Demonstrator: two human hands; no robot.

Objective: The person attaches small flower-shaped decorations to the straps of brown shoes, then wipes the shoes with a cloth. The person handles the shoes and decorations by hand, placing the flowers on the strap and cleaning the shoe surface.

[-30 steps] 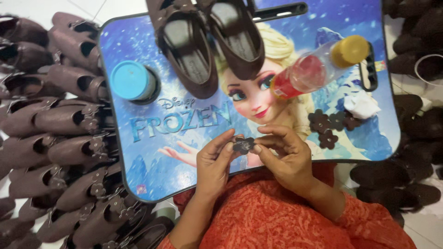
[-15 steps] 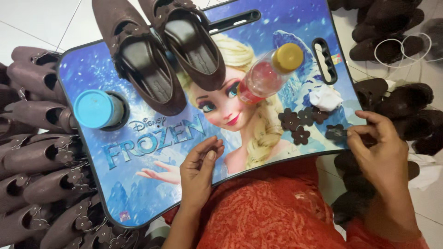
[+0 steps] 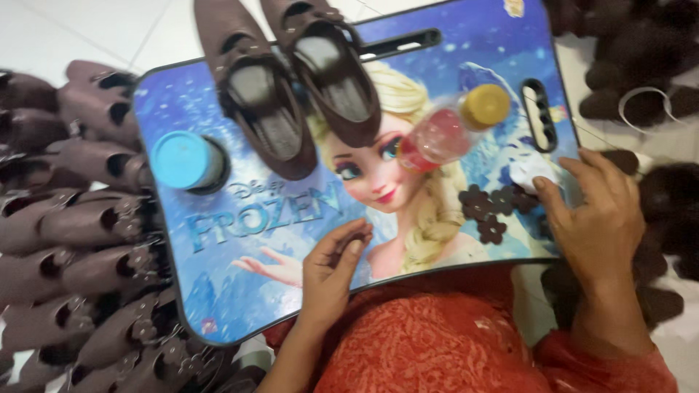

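- The left hand (image 3: 331, 266) is resting on the near edge of the blue cartoon-printed lap tabletop (image 3: 240, 291), its fingers curled in together toward the thumb; whether something small is pinched between them cannot be told.
- The right hand (image 3: 601, 218) is lying palm down at the right edge of the tabletop, fingers loosely spread and gripping nothing, fingertips touching a small white crumpled scrap (image 3: 530, 171).
- The two hands are well apart, one at the near edge and one at the right edge of the tabletop.
- A cluster of small dark brown flower-shaped trims (image 3: 489, 211) is lying on the tabletop just left of the right hand.
- A clear plastic bottle with pink liquid and a yellow cap (image 3: 451, 127) is lying on its side toward the far right of the tabletop.
- A pair of dark brown flat shoes (image 3: 291, 87) is sitting side by side at the far middle of the tabletop, toes overhanging its far edge.
- A round light blue lid (image 3: 180, 160) is sitting at the left side of the tabletop.
- Many more brown shoes (image 3: 65, 240) are piling on the floor left of the tabletop, and others (image 3: 626, 65) right of it.
- An orange-red patterned garment (image 3: 437, 342) is showing below the near edge of the tabletop.
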